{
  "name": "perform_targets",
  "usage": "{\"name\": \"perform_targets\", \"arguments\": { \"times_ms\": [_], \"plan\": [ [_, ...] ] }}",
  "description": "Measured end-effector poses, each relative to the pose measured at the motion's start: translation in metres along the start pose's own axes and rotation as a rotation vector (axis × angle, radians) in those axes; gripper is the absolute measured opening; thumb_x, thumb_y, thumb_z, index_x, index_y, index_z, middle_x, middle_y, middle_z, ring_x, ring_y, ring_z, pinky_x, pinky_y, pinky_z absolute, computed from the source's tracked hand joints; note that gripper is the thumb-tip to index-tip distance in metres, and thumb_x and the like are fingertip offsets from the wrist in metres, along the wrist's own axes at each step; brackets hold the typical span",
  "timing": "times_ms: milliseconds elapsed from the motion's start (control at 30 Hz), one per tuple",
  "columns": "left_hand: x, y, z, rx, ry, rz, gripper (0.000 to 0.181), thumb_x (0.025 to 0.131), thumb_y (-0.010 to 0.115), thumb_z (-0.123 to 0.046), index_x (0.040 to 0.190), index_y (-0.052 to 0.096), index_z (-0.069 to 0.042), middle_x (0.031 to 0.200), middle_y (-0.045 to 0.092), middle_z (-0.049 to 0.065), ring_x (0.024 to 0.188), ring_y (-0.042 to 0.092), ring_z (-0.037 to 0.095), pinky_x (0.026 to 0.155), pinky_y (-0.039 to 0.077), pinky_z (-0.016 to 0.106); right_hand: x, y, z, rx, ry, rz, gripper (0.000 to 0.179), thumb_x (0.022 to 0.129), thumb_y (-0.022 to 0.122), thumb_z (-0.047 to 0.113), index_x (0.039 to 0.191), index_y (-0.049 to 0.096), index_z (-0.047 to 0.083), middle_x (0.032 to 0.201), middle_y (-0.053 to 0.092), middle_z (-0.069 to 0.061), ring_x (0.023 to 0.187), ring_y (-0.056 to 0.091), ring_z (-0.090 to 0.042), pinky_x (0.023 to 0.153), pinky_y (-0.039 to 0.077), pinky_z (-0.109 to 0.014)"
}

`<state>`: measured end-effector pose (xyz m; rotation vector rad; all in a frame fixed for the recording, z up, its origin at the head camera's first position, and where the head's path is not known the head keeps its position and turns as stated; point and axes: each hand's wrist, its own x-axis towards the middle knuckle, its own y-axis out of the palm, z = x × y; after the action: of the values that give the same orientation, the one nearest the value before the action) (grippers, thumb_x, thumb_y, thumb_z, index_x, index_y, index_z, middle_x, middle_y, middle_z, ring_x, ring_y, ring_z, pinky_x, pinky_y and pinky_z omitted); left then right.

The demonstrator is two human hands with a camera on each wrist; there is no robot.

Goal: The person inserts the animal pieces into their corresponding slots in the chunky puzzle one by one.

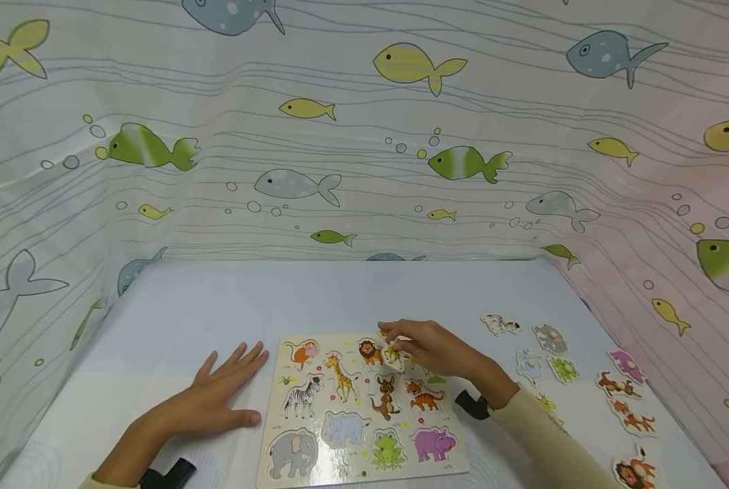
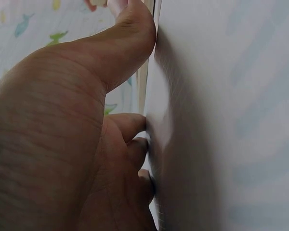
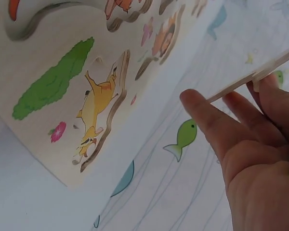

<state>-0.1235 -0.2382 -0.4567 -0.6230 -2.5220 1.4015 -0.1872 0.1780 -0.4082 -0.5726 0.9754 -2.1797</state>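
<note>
A pale wooden puzzle board (image 1: 364, 405) lies on the table, with animal pictures in cut-out recesses. Over its upper right part, my right hand (image 1: 428, 346) pinches a yellow animal puzzle piece (image 1: 393, 357) between thumb and fingers; which animal it is, I cannot tell. In the right wrist view the piece (image 3: 231, 86) appears edge-on, raised off the board, near the yellow antelope-like recess (image 3: 97, 103). My left hand (image 1: 220, 392) rests on the table left of the board, its fingers spread. The left wrist view shows the left hand (image 2: 106, 110) from its thumb side, against the tabletop.
Several loose animal pieces lie to the right: a zebra (image 1: 501, 324), a grey elephant (image 1: 550, 338), a frog (image 1: 563, 369), a purple hippo (image 1: 627, 365), a tiger (image 1: 633, 415) and a lion (image 1: 634, 473). A fish-printed curtain (image 1: 364, 149) stands behind the white table (image 1: 340, 295).
</note>
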Motion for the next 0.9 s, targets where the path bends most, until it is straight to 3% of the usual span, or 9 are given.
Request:
{"name": "perform_targets", "arguments": {
  "times_ms": [600,833,900],
  "plan": [
    [0.0,0.0,-0.001,-0.008,-0.004,-0.004,0.104,0.074,0.074,-0.064,0.156,0.036,-0.013,0.164,0.027,0.015,0.152,0.014,0.049,0.117,-0.006,0.07,0.015,0.009,0.006,-0.044,-0.04,0.037,0.012,0.104,0.052,0.016,0.108,0.062,0.013,0.146,0.056,-0.008,0.142,0.047,-0.029,0.11,0.047,-0.039],
    [0.0,0.001,-0.001,-0.006,-0.004,-0.007,0.104,0.073,0.074,-0.065,0.156,0.037,-0.014,0.164,0.027,0.015,0.152,0.014,0.049,0.117,-0.005,0.071,0.022,0.015,0.009,-0.055,-0.045,0.063,0.016,0.104,0.052,0.017,0.112,0.065,0.012,0.148,0.055,-0.004,0.145,0.043,-0.026,0.11,0.047,-0.037],
    [-0.001,0.001,0.0,-0.005,-0.002,-0.007,0.104,0.073,0.074,-0.065,0.156,0.036,-0.014,0.164,0.027,0.015,0.152,0.014,0.049,0.117,-0.005,0.07,0.025,0.017,0.009,-0.048,-0.041,0.073,0.023,0.104,0.053,0.017,0.122,0.065,0.009,0.144,0.059,-0.004,0.146,0.042,-0.025,0.108,0.049,-0.035]
  ]
}}
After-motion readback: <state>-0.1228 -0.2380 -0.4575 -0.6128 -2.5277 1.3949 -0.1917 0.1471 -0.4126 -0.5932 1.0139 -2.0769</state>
